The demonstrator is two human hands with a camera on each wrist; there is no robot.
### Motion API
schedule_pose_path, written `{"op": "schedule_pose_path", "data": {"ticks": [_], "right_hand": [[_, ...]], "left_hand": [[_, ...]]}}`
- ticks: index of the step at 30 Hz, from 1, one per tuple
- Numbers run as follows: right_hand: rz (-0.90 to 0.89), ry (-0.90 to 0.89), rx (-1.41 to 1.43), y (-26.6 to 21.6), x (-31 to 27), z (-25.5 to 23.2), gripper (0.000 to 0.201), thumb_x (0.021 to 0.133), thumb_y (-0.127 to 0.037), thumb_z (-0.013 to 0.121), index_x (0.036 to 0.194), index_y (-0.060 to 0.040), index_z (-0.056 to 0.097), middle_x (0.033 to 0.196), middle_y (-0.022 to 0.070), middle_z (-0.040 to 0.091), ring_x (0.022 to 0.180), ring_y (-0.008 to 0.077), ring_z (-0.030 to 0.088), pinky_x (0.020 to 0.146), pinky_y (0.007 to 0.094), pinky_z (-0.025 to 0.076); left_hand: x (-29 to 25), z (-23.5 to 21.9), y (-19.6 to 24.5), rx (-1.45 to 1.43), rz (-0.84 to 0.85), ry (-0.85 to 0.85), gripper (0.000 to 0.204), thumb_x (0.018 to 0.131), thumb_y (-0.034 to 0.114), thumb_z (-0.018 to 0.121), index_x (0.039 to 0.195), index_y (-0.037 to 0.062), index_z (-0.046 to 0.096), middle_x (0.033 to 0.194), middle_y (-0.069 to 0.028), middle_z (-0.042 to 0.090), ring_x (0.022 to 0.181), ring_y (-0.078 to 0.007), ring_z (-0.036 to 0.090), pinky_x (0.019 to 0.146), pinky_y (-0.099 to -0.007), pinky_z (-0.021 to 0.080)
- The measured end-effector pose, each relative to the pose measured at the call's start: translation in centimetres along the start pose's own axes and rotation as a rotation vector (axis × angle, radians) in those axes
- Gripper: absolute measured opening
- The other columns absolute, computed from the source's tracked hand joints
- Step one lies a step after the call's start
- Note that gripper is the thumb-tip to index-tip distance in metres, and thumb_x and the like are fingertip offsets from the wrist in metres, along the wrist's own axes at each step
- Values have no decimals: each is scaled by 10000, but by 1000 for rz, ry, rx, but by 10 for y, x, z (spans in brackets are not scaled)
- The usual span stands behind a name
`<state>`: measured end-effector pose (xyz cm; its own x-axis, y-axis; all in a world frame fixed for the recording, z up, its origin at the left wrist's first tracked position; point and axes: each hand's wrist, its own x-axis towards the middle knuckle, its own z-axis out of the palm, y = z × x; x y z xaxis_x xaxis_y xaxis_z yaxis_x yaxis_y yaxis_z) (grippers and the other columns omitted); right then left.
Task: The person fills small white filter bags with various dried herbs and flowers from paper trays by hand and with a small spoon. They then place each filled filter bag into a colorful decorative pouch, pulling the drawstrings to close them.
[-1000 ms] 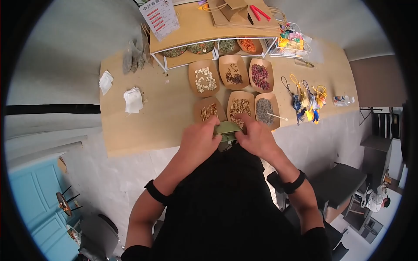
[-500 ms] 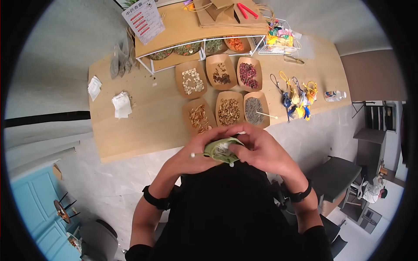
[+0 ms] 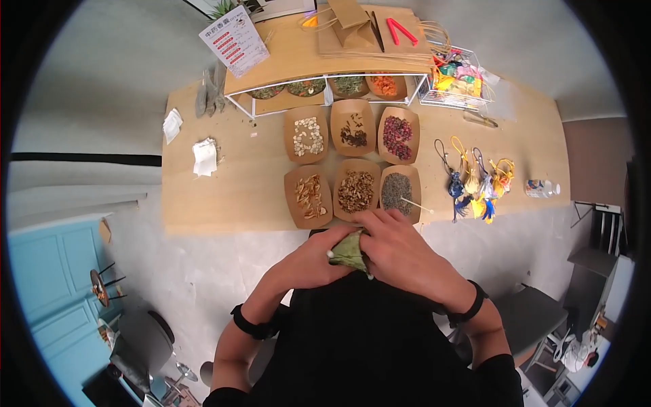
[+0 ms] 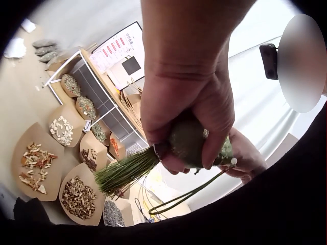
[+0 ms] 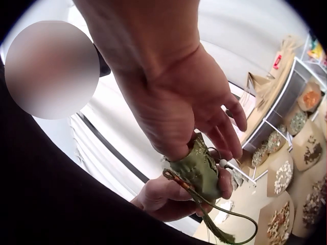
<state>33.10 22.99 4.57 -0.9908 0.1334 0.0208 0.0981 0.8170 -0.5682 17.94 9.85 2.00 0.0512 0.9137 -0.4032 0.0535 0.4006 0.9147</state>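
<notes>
My left hand (image 3: 308, 263) grips a small green drawstring pouch (image 3: 349, 252) in front of the body, just off the table's near edge. A green tassel (image 4: 125, 174) hangs from the pouch's bottom in the left wrist view. White beads (image 5: 223, 163) and a looped green cord (image 5: 250, 218) show in the right wrist view. My right hand (image 3: 403, 254) is at the pouch's mouth, its thumb pressed into the opening and its fingers reaching loosely past the rim. The inside of the pouch is hidden.
Paper trays hold dried herbs, such as pale slices (image 3: 308, 136), red buds (image 3: 397, 138) and grey grains (image 3: 396, 192) with a small stick. Tasselled sachets (image 3: 475, 182) and a plastic bottle (image 3: 541, 188) lie right. White packets (image 3: 204, 157) are left; a raised shelf (image 3: 291, 51) stands behind.
The hands have drawn back from over the near trays toward the body. The pouch's open mouth, visible half a second ago, is now covered by the right hand, with its thumb inside.
</notes>
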Motion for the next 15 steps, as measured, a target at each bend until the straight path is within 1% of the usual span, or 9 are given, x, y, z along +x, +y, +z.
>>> {"op": "schedule_pose_path", "data": {"ticks": [2, 4, 5, 7, 8, 10, 13, 14, 15], "right_hand": [[-7, -63, 52, 12, -12, 6, 143, 748, -88, 691, 851, -13, 625, 1083, 142, 574, 1013, 311, 565, 884, 402, 420], [13, 69, 310, 17, -19, 0, 139, 761, -72, 695, 879, -23, 641, 1069, 120, 593, 995, 310, 576, 876, 408, 437], [10, 69, 314, 17, -22, -6, 139, 761, -72, 695, 879, -23, 641, 1069, 120, 593, 995, 310, 576, 876, 408, 437], [87, 167, 575, 19, -27, -24, 112, 811, -37, 674, 912, -4, 637, 1054, 115, 644, 975, 249, 634, 840, 363, 499], [80, 173, 571, 20, -28, -31, 112, 811, -37, 674, 912, -4, 637, 1054, 115, 644, 975, 249, 634, 840, 363, 499], [128, 200, 966, 21, -32, -40, 87, 875, -30, 627, 955, 3, 625, 1057, 145, 678, 981, 225, 663, 825, 334, 526], [141, 327, 1154, 14, -37, -55, 108, 906, -15, 572, 1012, 7, 580, 1050, 203, 682, 981, 257, 676, 849, 355, 538], [99, 458, 1297, 12, -37, -53, 140, 927, -59, 554, 1043, 16, 530, 1023, 255, 675, 949, 306, 689, 846, 385, 546], [120, 496, 1338, 15, -38, -54, 113, 933, -37, 536, 1035, 12, 534, 1025, 247, 679, 956, 271, 680, 859, 360, 530]], "left_hand": [[5, 11, -7, 42, 14, 0, 533, 794, 88, 713, 1280, 21, 504, 1107, -127, 640, 991, -211, 627, 867, -332, 484], [3, 16, 0, 5, -61, -22, 519, 804, 88, 709, 1279, 30, 508, 1109, -121, 640, 997, -205, 625, 873, -326, 480], [1, 18, 4, -37, -127, -56, 505, 815, 88, 706, 1279, 39, 512, 1111, -115, 641, 1003, -198, 622, 879, -320, 476], [-1, 21, 9, -70, -117, -70, 490, 825, 91, 702, 1276, 45, 515, 1110, -107, 641, 1003, -192, 620, 881, -316, 474], [-1, 21, 12, -105, -109, -87, 476, 836, 94, 699, 1274, 50, 519, 1108, -99, 641, 1003, -186, 617, 884, -312, 472], [0, 22, 19, -91, -89, -75, 463, 845, 88, 699, 1271, 48, 521, 1096, -88, 643, 1006, -175, 611, 882, -308, 470], [-2, 18, 19, -133, -41, -71, 468, 840, 69, 702, 1271, 46, 522, 1087, -76, 646, 1017, -160, 604, 885, -306, 469], [-3, 15, 18, -137, -40, -63, 470, 844, 61, 699, 1279, 45, 523, 1102, -68, 647, 1029, -150, 600, 896, -300, 467], [-5, 11, 15, -142, -40, -56, 472, 847, 52, 695, 1287, 45, 525, 1116, -61, 648, 1041, -140, 596, 908, -294, 465]]}}
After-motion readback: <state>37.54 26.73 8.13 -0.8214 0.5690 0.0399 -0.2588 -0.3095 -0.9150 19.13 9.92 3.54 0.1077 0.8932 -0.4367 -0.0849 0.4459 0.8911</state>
